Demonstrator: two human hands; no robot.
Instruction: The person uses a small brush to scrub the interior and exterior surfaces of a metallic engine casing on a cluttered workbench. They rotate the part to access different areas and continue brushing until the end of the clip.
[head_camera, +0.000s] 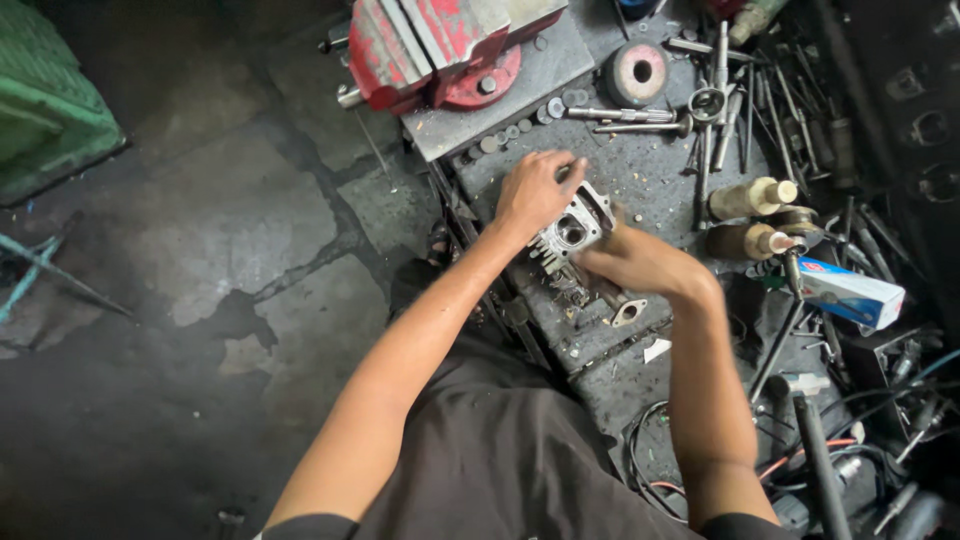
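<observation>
Floor: bare cracked concrete fills the whole left side, wide and open up to the bench edge; a green object is cut off at the top-left corner.
Bench edge: the metal workbench begins just left of the hands, its near edge running diagonally down to the person's lap.
Vise: a red vise sits at the bench's far-left corner, its top cut off by the frame.
Left hand: the left hand is curled over the top of a finned metal engine part, fingers bent around its far edge.
Engine part: near the bench's left edge, held between both hands, its underside hidden.
Right hand: the right hand closes on the part's right side; whether it also holds a small tool, cannot tell.
Right side: crowded with valves, two bottles, a blue-and-white box and cables; little free room, and the far right is too dark to make out.
</observation>
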